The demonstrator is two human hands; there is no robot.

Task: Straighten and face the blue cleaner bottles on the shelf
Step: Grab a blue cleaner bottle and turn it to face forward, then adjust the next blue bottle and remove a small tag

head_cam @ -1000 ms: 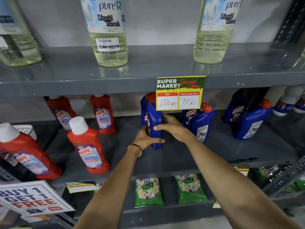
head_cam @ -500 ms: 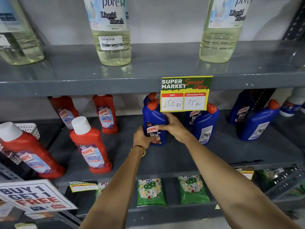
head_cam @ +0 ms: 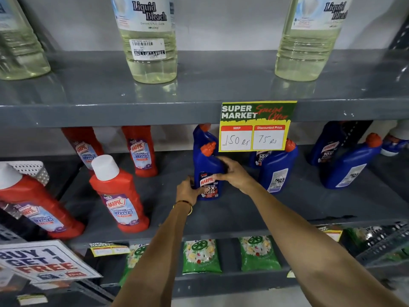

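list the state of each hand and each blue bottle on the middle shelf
left hand: gripping held bottle's base
right hand: gripping its side
held blue plastic cleaner bottle: upright, label forward
blue bottle beside it: back label forward
far right blue bottle: back label forward

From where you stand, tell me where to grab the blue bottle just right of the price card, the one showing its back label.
Grip the blue bottle around its flat-sided body near the back label, coming from the front with the right hand. Its angled neck hides behind the price card, so the body is likely the easier hold for turning.
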